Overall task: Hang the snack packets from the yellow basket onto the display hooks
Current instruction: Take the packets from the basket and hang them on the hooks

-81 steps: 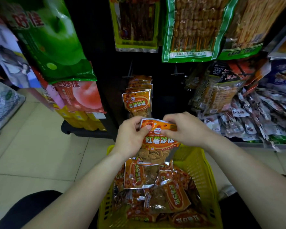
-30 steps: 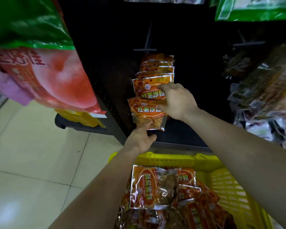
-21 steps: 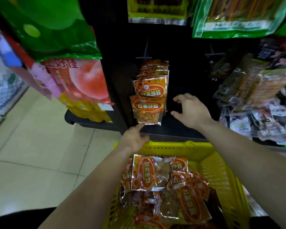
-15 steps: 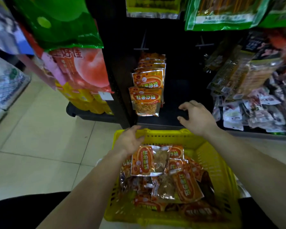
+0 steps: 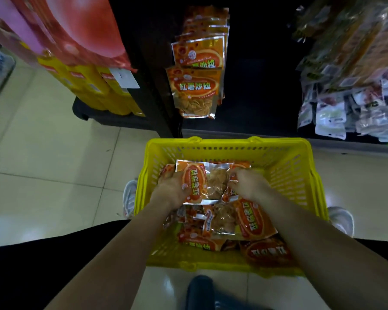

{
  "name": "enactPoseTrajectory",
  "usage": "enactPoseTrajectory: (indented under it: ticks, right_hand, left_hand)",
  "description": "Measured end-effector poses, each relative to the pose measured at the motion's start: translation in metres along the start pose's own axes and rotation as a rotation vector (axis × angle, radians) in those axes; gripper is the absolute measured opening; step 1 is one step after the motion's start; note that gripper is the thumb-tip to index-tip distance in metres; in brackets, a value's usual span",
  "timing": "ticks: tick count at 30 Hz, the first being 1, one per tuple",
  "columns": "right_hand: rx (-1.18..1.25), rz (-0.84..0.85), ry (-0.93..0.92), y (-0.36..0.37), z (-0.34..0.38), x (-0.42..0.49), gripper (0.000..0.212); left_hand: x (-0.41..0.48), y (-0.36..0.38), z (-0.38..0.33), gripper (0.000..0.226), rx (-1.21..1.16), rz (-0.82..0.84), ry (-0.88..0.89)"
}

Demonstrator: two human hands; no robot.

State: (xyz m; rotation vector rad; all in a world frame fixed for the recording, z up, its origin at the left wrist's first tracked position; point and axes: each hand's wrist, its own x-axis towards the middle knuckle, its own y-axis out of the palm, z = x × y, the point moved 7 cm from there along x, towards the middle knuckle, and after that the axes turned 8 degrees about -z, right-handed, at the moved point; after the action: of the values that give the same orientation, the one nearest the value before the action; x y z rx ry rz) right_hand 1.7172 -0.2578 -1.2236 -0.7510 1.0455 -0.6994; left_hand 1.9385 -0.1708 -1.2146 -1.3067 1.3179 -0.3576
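The yellow basket (image 5: 298, 175) stands on the floor in front of me and holds several orange snack packets. Both my hands are down inside it. My left hand (image 5: 171, 189) grips the left edge of the top packet (image 5: 199, 182), which lies flat with a clear window showing crisps. My right hand (image 5: 248, 184) pinches the right side of that same packet. More packets (image 5: 253, 222) lie underneath. A row of hung orange packets (image 5: 196, 90) dangles from a hook on the dark display above the basket; the hook itself is hidden.
Large red and green bags (image 5: 76, 30) and yellow boxes (image 5: 94, 88) hang and stand at the left. Small pale packets (image 5: 345, 108) crowd the shelf at the right. White shoes (image 5: 342, 220) flank the basket on the tiled floor (image 5: 43, 164).
The packet I held earlier now hangs at the front of the row. Both hands came away from the display and dropped into the basket, taking hold of the top packet.
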Motion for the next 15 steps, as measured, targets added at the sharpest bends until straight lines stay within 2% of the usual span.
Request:
enactPoseTrajectory:
  ticks: [5, 12, 15]
  right_hand:
    - [0.153, -0.051, 0.17, 0.035, 0.002, 0.021, 0.043]
    - [0.156, -0.041, 0.13, 0.046, -0.003, 0.026, 0.061]
    - [0.036, -0.025, 0.095, 0.045, -0.011, 0.021, 0.062]
  left_hand:
    - [0.011, 0.022, 0.006, 0.066, -0.016, 0.009, -0.054]
    - [0.016, 0.037, 0.008, 0.066, -0.083, 0.026, -0.163]
    - [0.016, 0.044, 0.009, 0.065, -0.121, 0.013, -0.203]
